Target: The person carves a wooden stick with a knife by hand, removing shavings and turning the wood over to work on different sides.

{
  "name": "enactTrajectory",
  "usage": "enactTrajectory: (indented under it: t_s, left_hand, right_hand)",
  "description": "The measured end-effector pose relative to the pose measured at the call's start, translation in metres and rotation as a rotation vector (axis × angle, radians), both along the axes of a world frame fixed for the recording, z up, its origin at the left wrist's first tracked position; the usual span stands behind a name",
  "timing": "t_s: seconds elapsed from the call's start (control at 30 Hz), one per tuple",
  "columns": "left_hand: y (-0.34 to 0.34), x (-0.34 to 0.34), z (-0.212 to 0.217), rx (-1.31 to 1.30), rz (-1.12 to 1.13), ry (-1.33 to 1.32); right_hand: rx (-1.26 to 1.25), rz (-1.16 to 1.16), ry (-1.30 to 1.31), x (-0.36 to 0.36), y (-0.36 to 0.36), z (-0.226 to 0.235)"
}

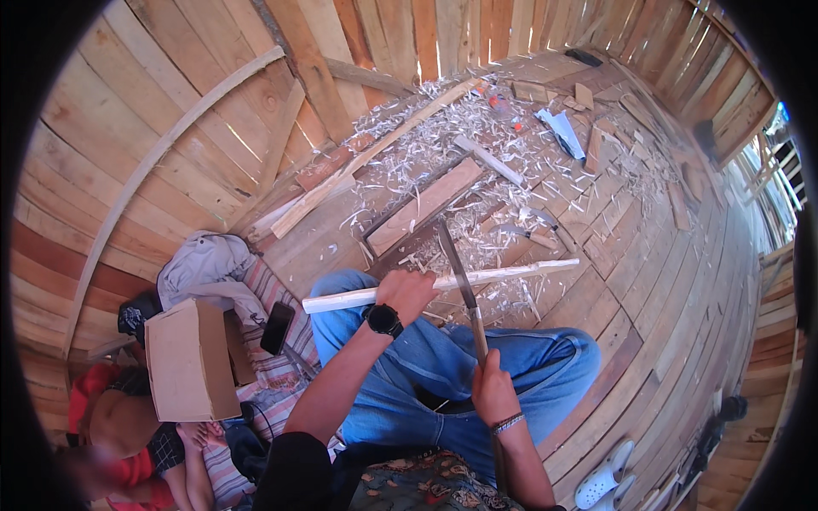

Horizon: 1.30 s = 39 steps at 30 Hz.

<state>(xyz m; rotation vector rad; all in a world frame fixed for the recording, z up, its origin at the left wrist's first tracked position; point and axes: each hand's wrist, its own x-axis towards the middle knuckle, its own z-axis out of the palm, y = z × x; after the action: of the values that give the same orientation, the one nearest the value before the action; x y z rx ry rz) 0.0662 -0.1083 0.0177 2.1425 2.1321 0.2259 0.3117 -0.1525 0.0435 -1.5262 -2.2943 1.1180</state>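
My left hand [407, 296], with a dark watch on its wrist, is closed round a pale whittled wooden stick [503, 274]. The stick lies crosswise over my bent left leg in blue jeans [366, 341], its far end pointing right. My right hand [496, 392] grips the long handle of a long-handled knife [460, 272]. Its dark blade slants up and left across the stick, just right of my left hand; whether blade and wood touch, I cannot tell. Beyond my legs lie a reddish plank [426, 209] and a curved knife [511, 230] among shavings.
Curly wood shavings [388, 175] litter the plank floor, with a long pale pole [375, 157] by the wall. At left are a cardboard box [192, 362], a phone [277, 329] and a striped blanket [264, 277]; another person [128, 426] is beside the box. Light clogs [603, 481] stand lower right.
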Motion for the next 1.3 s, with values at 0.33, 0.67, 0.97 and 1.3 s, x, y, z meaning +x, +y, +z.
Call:
enactTrajectory:
  t_s: [0.33, 0.67, 0.97, 1.3]
  left_hand:
    - [0.000, -0.001, 0.001, 0.000, 0.002, -0.006]
    - [0.001, -0.001, 0.002, 0.007, -0.008, -0.002]
    - [0.001, 0.000, -0.001, -0.012, 0.001, 0.004]
    - [0.000, -0.001, 0.000, 0.002, 0.000, 0.004]
  right_hand:
    - [-0.040, 0.013, -0.009, 0.000, -0.008, -0.001]
    - [-0.038, 0.010, 0.004, 0.006, -0.016, -0.003]
    - [-0.015, 0.006, 0.010, 0.007, -0.018, -0.002]
    - [0.002, 0.007, -0.011, 0.005, -0.014, 0.000]
